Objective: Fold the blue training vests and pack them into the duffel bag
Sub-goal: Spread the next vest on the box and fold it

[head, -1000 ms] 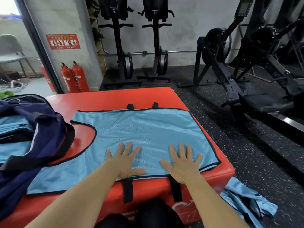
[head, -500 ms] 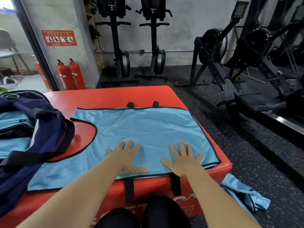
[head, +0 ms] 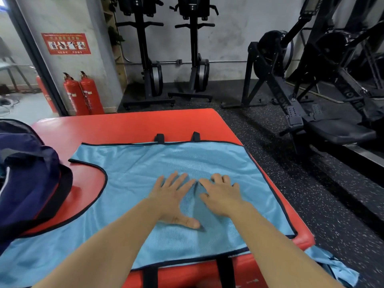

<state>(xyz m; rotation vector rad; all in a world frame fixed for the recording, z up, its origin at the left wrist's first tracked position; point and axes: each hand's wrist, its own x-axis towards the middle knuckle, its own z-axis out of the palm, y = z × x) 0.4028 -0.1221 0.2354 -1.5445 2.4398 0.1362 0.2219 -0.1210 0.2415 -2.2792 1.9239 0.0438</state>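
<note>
Smoothing blue vest (head: 133, 179) spread on red table (head: 124, 123), pressing with left grip (head: 172, 198) and right grip (head: 222, 196), both released, palms down. Leaving duffel bag (head: 27, 179) waiting at nine o'clock. Probably pinching an edge next, folding across.

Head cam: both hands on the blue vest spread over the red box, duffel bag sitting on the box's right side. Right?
One slip: the duffel bag sits on the left side of the red box, not the right, as the head view shows. The rest holds: the left hand and the right hand both rest on the blue vest spread over the box.
</note>
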